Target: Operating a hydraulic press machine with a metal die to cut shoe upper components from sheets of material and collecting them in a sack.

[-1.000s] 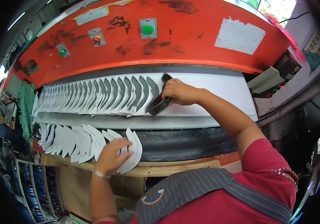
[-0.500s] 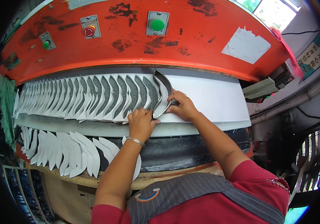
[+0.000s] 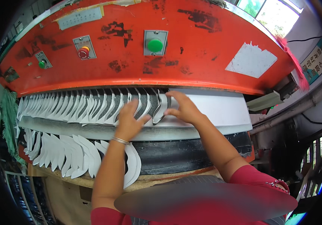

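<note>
Lying near the middle of the frame, one curved piece [image 3: 160,108], pale-faced with a dark edge along its right side; whether it is a cutting form or a loose blank, we cannot tell. Its long axis runs up and down the frame, lower end a little to the left, much in line with its neighbours. One right hand [image 3: 184,108], the nearer of the two: thumb and forefinger well apart, thumb lower, forefinger higher, their gap facing left onto the curved piece. The piece lies just left of these fingertips; contact we cannot make out. One left hand [image 3: 129,120], farther off, left of the piece: fingers spread apart, raised over the row's right end, nothing seen in their grasp; one bangle [image 3: 120,140] at the wrist. One row of curved white strips [image 3: 89,110], set side by side from the left of the frame to the curved piece. One white sheet [image 3: 213,108], running from behind the right hand toward the right of the frame. One lot of white crescents [image 3: 88,155], overlapping, lower left, on a black surface [image 3: 176,153], the rightmost partly hidden by the left forearm. One red beam [image 3: 131,71] across the top, bearing, we note, a large green button [image 3: 155,45] and a red knob [image 3: 83,52].
</note>
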Motion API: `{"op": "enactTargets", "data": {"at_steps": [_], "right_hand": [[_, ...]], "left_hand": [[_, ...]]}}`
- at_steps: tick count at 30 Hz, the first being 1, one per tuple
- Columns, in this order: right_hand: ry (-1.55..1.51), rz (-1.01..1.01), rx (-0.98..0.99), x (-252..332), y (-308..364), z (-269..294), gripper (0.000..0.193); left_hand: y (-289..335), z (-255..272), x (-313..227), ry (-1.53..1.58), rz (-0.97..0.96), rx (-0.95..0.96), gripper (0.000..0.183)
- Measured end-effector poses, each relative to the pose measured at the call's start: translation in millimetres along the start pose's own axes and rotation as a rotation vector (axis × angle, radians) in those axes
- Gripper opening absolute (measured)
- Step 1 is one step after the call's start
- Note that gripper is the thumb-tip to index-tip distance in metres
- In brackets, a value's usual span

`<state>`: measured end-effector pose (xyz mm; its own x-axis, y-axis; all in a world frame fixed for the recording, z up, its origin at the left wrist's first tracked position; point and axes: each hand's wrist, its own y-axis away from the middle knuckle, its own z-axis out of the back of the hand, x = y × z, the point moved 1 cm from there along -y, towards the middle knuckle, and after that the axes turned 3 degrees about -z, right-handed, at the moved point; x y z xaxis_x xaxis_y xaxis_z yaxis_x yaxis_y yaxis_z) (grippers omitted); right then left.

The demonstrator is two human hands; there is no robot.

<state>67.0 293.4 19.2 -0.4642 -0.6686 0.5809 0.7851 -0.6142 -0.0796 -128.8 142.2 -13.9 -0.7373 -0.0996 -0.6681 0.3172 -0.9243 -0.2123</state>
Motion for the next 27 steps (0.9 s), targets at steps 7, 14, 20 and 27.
{"op": "enactTargets", "data": {"at_steps": [7,14,20,27], "right_hand": [[-0.3,0.074,-0.404,82.1,-84.2,79.7,0.046],[-0.363,-0.007,-0.468,90.8,-112.3,81.8,0.032],[-0.326,-0.119,-0.445,74.9,-103.4,97.9,0.029],[-0.383,-0.175,-0.264,86.7,-65.6,82.7,0.029]], "left_hand": [[-76.2,182.7,127.1,-0.146,0.313,-0.898,0.079],[-55.8,281.9,177.1,-0.311,0.298,-0.735,0.068],[-13.1,176.9,17.5,0.013,0.322,-0.06,0.029],[125.0,25.3,-132.6,0.178,0.05,0.353,0.027]]}}
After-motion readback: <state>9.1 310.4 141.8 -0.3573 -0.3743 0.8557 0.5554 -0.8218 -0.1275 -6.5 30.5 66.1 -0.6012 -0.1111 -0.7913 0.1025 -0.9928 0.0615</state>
